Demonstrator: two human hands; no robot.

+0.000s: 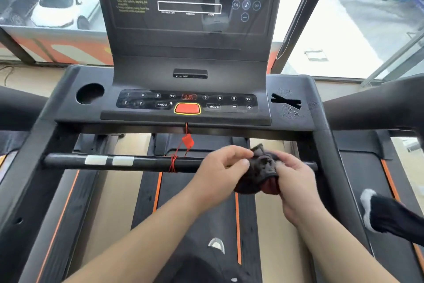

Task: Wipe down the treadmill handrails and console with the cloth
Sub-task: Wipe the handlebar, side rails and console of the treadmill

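The front crossbar (146,163) runs side to side below the lower edge of the console (188,117), with an open gap between them and the belt (195,209) showing beneath. Near the bar's right end both hands hold the cloth (261,168), a dark bunched wad. The left hand (220,168) pinches its left side between thumb and fingers, and the right hand (296,179) curls round its right side and underside. Whether the cloth touches the bar cannot be told. The bar's left stretch carries two pale grip pads (109,160), and a red cord (173,164) is knotted round its middle, leading up past a red clip (188,141) to the console. The left handrail (16,103) and right handrail (367,106) flank the console. A round cup holder (90,94) at left shows only a dark hollow — the jagged pocket (285,100) at right is too dark to read. A red button (187,108) sits mid-panel under the tilted display (190,7). A dark shoe (390,216) with a white toe lies right of the belt.
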